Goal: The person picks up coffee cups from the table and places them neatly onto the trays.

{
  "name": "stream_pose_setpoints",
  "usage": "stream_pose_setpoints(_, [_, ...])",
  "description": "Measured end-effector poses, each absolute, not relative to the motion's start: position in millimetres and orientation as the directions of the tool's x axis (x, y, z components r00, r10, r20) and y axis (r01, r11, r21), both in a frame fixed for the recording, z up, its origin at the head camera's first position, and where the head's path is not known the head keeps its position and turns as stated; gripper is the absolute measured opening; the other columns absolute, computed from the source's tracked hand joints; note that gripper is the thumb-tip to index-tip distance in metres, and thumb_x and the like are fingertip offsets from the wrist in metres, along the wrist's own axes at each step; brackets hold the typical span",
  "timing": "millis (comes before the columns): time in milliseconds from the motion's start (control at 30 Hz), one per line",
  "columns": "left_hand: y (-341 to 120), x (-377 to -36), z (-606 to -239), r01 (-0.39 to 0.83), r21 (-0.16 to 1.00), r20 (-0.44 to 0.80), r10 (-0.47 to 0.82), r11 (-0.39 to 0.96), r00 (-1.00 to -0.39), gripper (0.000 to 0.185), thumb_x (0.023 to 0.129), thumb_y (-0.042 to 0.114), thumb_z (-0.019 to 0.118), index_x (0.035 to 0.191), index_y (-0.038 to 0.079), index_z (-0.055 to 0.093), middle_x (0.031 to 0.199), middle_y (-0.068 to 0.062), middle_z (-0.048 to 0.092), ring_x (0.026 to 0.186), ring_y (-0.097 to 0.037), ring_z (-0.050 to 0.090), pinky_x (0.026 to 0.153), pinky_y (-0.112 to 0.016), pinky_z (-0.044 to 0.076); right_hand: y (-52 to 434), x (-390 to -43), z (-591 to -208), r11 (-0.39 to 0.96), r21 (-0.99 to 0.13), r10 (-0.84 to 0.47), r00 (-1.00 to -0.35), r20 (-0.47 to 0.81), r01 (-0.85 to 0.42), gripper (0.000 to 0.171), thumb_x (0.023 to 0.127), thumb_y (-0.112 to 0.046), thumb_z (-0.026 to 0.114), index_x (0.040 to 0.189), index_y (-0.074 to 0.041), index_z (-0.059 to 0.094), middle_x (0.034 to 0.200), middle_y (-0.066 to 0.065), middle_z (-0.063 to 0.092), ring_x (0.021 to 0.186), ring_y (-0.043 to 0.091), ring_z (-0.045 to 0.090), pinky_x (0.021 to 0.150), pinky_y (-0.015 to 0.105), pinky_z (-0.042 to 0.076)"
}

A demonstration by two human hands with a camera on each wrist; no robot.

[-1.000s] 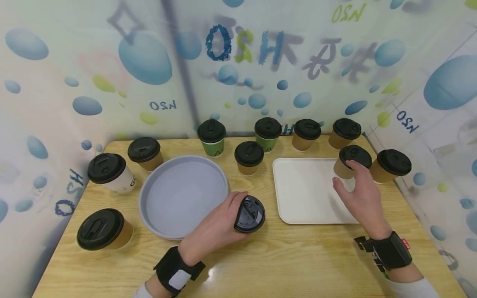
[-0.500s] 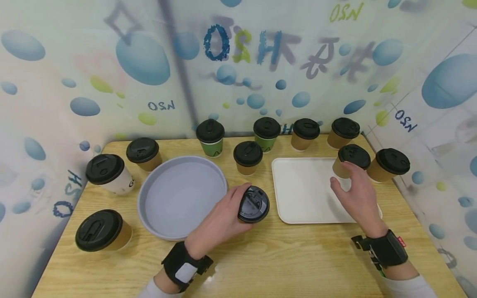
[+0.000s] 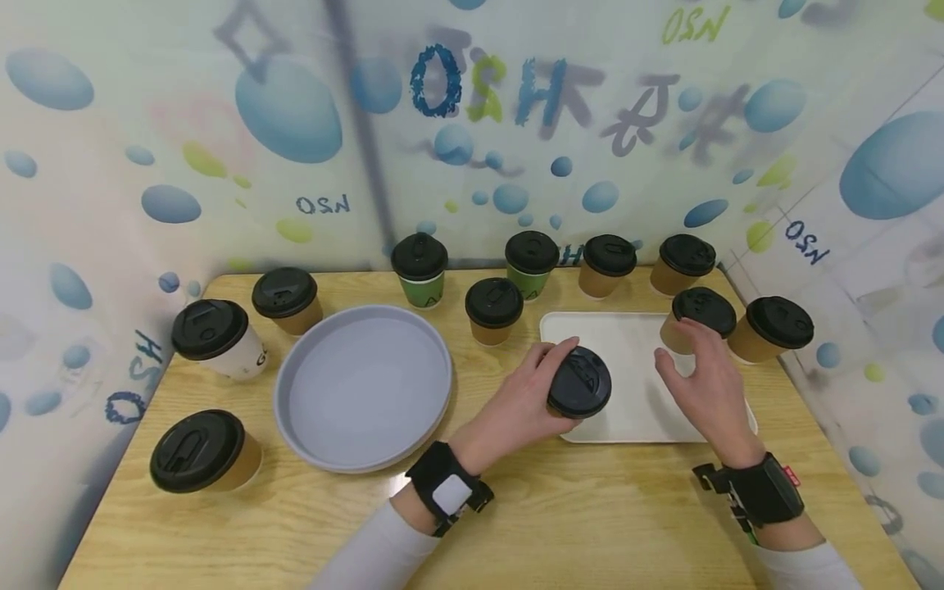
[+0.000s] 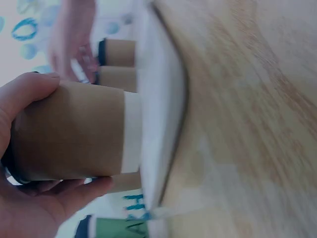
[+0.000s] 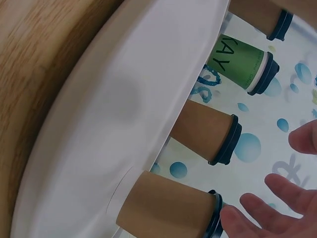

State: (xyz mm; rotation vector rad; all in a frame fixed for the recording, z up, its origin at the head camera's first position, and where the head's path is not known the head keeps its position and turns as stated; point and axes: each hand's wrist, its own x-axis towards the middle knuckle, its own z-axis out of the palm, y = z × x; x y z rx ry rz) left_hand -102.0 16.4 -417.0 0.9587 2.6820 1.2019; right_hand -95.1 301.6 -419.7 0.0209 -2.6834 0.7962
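Sleeves, white, run off the bottom edge of the head view, so the arms are cut short. The left hand [image 3: 519, 401] clamps a brown paper cup [image 3: 578, 385] by its side, thumb above and fingers below in the left wrist view, where motion blurs everything but the cup [image 4: 74, 131]. Its black plastic lid tilts toward the camera and hides most of the wall from the head view. The cup sits over the near left corner of the tray [image 3: 627, 410]; whether its base touches the tray cannot be told.

The right hand [image 3: 704, 389] is spread, fingers apart and relaxed, over the tray's right part, fingertips at a second cup [image 3: 696, 319] on the far right corner. In the right wrist view the fingers [image 5: 247, 223] touch that lid's rim.

The tray is smooth, white and rectangular with rounded corners. Left of it lies a round grey dish [image 3: 364, 387] with a raised rim. The wooden table [image 3: 590, 524] shows pale grain. More lidded cups, brown, green and white, ring the far and left edges.
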Motion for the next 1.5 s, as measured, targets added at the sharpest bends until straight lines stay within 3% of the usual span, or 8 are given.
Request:
stream_pose_setpoints(267, [37.5,-117.2,-435.2,0.518,0.698,0.193,0.568,0.494,-0.8,0.106,0.082,0.026,0.089,0.164,0.017,0.022,0.141,-0.013,0.047,0.122,-0.022,0.059,0.102,-0.032,0.051,305.0,-93.8,-419.9,0.845,-0.526,0.096,-0.937,0.336,-0.102,0.048,0.101,-0.024,0.062,0.139,0.005,0.057,0.148,0.028,0.049,0.13,0.05,0.048,0.097,0.069,0.041])
stream_pose_setpoints(467, [41.5,-120.6,-440.1,0.48,0.729,0.154,0.566,0.488,-0.81,0.115,0.084,0.029,0.089,0.166,0.012,0.01,0.152,-0.017,0.045,0.138,-0.025,0.049,0.111,-0.038,0.044,304.7,-93.7,-424.1,0.843,-0.521,0.083,-0.925,0.372,-0.134,0.047,0.099,-0.02,0.062,0.138,0.007,0.058,0.143,0.029,0.053,0.122,0.05,0.052,0.093,0.067,0.042])
stream_pose_setpoints(1100, [55.2,-128.8,-458.6,0.441,0.761,0.162,0.519,0.476,-0.839,0.093,0.084,0.027,0.088,0.155,0.001,0.033,0.148,-0.015,0.049,0.137,-0.022,0.05,0.113,-0.035,0.042,303.2,-90.5,-432.9,0.816,-0.559,0.047,-0.946,0.321,-0.149,0.044,0.1,-0.015,0.062,0.139,0.005,0.055,0.139,0.028,0.054,0.118,0.046,0.055,0.096,0.062,0.046])
stream_pose_setpoints(1200, [54.5,-128.3,-458.7,0.397,0.778,0.109,0.517,0.487,-0.849,0.103,0.085,0.029,0.088,0.161,0.002,0.024,0.157,-0.018,0.042,0.144,-0.025,0.045,0.115,-0.038,0.04,302.4,-89.7,-437.3,0.755,-0.637,0.009,-0.969,0.246,-0.155,0.052,0.1,-0.013,0.064,0.146,0.005,0.048,0.143,0.027,0.053,0.126,0.046,0.054,0.103,0.055,0.046])
stream_pose_setpoints(1300, [47.4,-124.5,-457.2,0.365,0.774,0.064,0.51,0.518,-0.858,0.108,0.086,0.032,0.087,0.164,0.003,0.018,0.161,-0.019,0.037,0.147,-0.027,0.04,0.116,-0.042,0.039,299.2,-88.7,-441.0,0.629,-0.764,-0.049,-0.988,0.146,-0.144,0.066,0.099,-0.01,0.068,0.155,0.005,0.035,0.153,0.025,0.046,0.139,0.044,0.046,0.11,0.032,0.044])
stream_pose_setpoints(1367, [39.3,-120.3,-455.6,0.377,0.749,0.059,0.512,0.545,-0.857,0.1,0.088,0.032,0.085,0.162,0.002,0.024,0.159,-0.018,0.039,0.145,-0.027,0.043,0.114,-0.041,0.041,295.2,-87.9,-443.2,0.541,-0.832,-0.093,-0.992,0.086,-0.123,0.078,0.097,-0.008,0.071,0.159,0.003,0.025,0.158,0.024,0.04,0.145,0.043,0.039,0.111,0.023,0.04])
stream_pose_setpoints(1433, [30.5,-115.5,-454.0,0.415,0.699,0.071,0.521,0.582,-0.85,0.087,0.091,0.031,0.082,0.158,0.001,0.035,0.153,-0.016,0.044,0.14,-0.026,0.048,0.111,-0.039,0.044,289.5,-87.2,-445.6,0.473,-0.874,-0.143,-0.989,0.048,-0.111,0.087,0.095,-0.005,0.073,0.161,0.002,0.018,0.162,0.024,0.033,0.148,0.043,0.032,0.115,0.026,0.037])
stream_pose_setpoints(1500, [23.0,-111.1,-453.3,0.455,0.648,0.085,0.536,0.61,-0.84,0.072,0.094,0.029,0.078,0.151,0.0,0.045,0.149,-0.015,0.048,0.135,-0.024,0.052,0.11,-0.037,0.046,283.1,-86.1,-448.5,0.44,-0.893,-0.183,-0.983,0.014,-0.094,0.095,0.093,-0.006,0.076,0.163,0.0,0.013,0.164,0.025,0.029,0.151,0.043,0.028,0.119,0.039,0.034])
